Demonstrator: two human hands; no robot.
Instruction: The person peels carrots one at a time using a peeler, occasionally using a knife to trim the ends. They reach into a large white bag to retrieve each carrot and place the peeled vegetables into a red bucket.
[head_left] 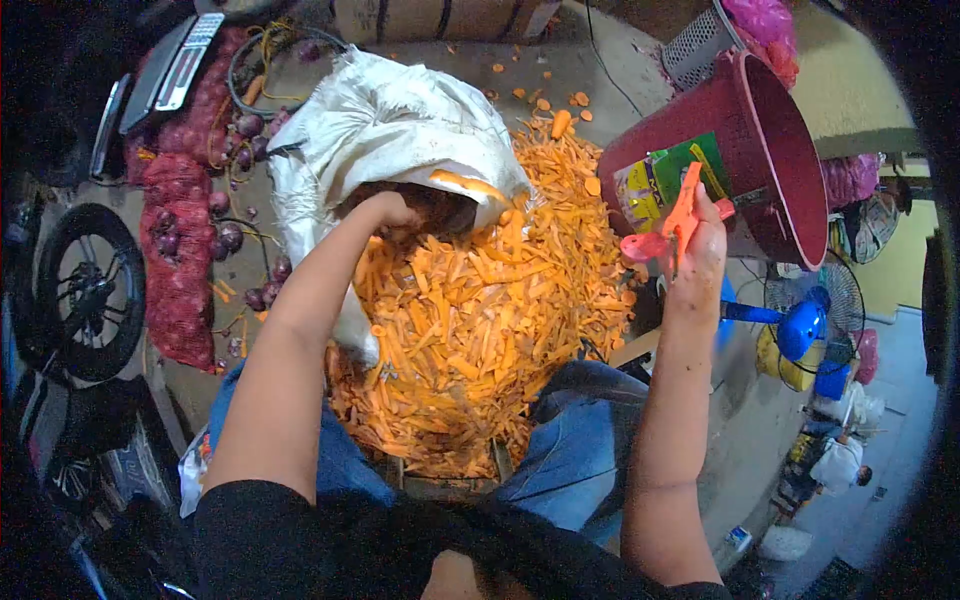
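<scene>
My left hand (394,212) reaches into the mouth of a white woven sack (395,115) lying on its side, and its fingers are hidden in the dark opening. One carrot (468,184) shows at the sack's upper lip. Raised on the right, my right hand (698,245) is closed around an orange-red plastic peeler (686,212). Between my knees and around the sack lies a big heap of carrot peels (470,320), with cut carrot ends among them.
A tilted dark red bucket (680,120) stands right of the heap, beside a blue fan (800,328). Red net bags of onions (178,260), loose onions (230,238) and a wheel (90,290) are on the left. Another person (838,464) is far right.
</scene>
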